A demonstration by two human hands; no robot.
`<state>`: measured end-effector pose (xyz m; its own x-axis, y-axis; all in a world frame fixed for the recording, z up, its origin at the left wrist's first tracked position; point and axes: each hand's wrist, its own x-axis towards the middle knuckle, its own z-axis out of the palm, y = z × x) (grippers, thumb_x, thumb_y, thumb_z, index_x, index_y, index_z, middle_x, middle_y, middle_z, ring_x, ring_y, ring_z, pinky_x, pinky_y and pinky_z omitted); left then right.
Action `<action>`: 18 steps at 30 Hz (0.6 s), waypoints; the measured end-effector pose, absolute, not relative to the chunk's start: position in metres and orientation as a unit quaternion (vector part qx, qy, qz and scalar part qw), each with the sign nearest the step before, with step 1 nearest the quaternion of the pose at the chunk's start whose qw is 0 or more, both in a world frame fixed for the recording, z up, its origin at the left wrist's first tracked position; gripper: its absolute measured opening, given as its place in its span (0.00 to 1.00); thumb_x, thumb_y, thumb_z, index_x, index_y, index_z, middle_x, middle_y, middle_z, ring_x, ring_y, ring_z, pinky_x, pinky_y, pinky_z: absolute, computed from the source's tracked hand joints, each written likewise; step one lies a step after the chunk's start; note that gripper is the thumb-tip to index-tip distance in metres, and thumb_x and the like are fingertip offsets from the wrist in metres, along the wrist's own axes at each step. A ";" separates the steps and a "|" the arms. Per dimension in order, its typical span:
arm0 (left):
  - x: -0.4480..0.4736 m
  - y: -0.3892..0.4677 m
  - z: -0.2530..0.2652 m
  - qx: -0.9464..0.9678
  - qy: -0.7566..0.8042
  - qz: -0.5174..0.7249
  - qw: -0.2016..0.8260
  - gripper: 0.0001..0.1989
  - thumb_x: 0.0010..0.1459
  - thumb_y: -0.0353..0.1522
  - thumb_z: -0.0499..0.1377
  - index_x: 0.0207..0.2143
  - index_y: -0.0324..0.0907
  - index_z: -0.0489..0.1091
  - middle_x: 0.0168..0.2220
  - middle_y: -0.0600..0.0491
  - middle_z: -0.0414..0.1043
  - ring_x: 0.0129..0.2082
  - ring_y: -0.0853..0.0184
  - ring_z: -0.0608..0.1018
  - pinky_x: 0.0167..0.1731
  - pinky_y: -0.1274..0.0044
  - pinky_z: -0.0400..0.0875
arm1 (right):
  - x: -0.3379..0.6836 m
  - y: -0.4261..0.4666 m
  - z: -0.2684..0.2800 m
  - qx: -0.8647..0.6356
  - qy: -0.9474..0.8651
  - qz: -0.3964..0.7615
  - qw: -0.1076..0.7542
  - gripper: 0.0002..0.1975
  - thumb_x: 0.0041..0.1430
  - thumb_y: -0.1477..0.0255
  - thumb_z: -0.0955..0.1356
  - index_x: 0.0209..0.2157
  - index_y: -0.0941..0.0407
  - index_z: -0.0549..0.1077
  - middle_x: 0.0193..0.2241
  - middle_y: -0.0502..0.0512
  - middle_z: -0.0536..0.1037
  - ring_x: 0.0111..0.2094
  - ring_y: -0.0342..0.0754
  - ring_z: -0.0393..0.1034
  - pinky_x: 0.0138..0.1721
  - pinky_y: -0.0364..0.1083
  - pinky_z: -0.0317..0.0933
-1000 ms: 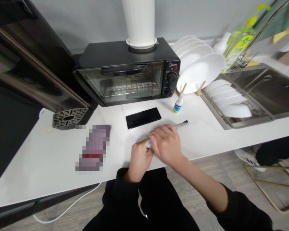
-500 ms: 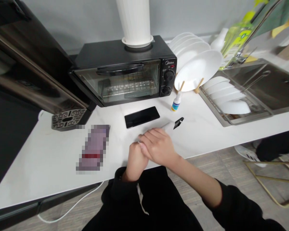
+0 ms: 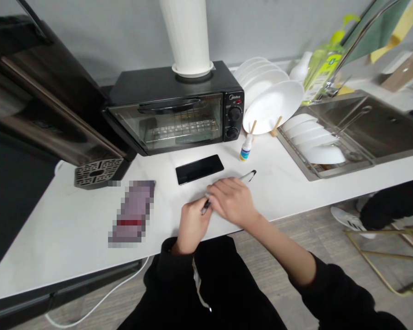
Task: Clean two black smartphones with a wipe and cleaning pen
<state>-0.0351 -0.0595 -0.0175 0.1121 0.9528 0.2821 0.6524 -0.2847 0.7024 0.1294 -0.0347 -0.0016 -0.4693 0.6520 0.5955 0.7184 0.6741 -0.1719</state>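
Observation:
Both hands meet at the front edge of the white counter (image 3: 72, 238). My left hand (image 3: 192, 224) is closed around the near end of a slim white tool with a black tip (image 3: 250, 174). My right hand (image 3: 231, 200) lies over the tool's middle and grips it; the black tip sticks out to the right, low over the counter. A black phone (image 3: 199, 168) lies flat just beyond the hands. A small white dropper bottle (image 3: 246, 148) with a blue and yellow label stands to the right of the phone.
A black toaster oven (image 3: 174, 107) with a white ribbed cylinder (image 3: 187, 39) on top stands behind. White plates (image 3: 273, 98) lean in a rack, more plates (image 3: 316, 142) lie in the steel sink. A blurred flat item (image 3: 132, 213) lies left, by a dark machine (image 3: 37, 105).
The tool's black tip has swung between frames and now points up and right. Both hands stay together on it, with the right hand shifted slightly right.

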 end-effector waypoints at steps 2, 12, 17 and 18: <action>-0.030 -0.063 -0.011 0.666 0.552 0.427 0.263 0.08 0.64 0.34 0.63 0.37 0.41 0.81 0.34 0.51 0.84 0.31 0.66 0.83 0.36 0.78 0.77 | 0.157 -0.026 -0.004 -0.464 -0.800 0.002 0.380 0.23 0.76 0.65 0.57 0.32 0.55 0.76 0.28 0.55 0.78 0.31 0.50 0.68 0.38 0.50 0.56; 0.015 -0.058 0.006 0.647 0.483 0.500 0.313 0.14 0.69 0.36 0.60 0.51 0.42 0.81 0.47 0.47 0.85 0.50 0.57 0.85 0.55 0.68 0.79 | 0.139 -0.031 0.010 -0.551 -0.435 0.271 0.659 0.32 0.74 0.48 0.55 0.21 0.52 0.63 0.18 0.50 0.71 0.20 0.45 0.65 0.24 0.46 0.57; 0.006 -0.059 0.007 0.731 0.496 0.411 0.227 0.13 0.71 0.31 0.55 0.46 0.43 0.80 0.35 0.50 0.84 0.37 0.61 0.85 0.43 0.74 0.79 | 0.142 -0.037 0.058 -0.453 -0.529 0.180 0.694 0.32 0.78 0.59 0.48 0.28 0.53 0.72 0.34 0.58 0.83 0.35 0.50 0.79 0.38 0.51 0.69; 0.005 -0.058 0.004 0.742 0.500 0.394 0.211 0.12 0.70 0.29 0.55 0.42 0.43 0.80 0.33 0.50 0.82 0.35 0.61 0.84 0.41 0.74 0.78 | 0.141 -0.039 0.064 -0.433 -0.610 0.142 0.648 0.31 0.78 0.61 0.49 0.30 0.53 0.74 0.35 0.57 0.84 0.36 0.50 0.79 0.39 0.51 0.67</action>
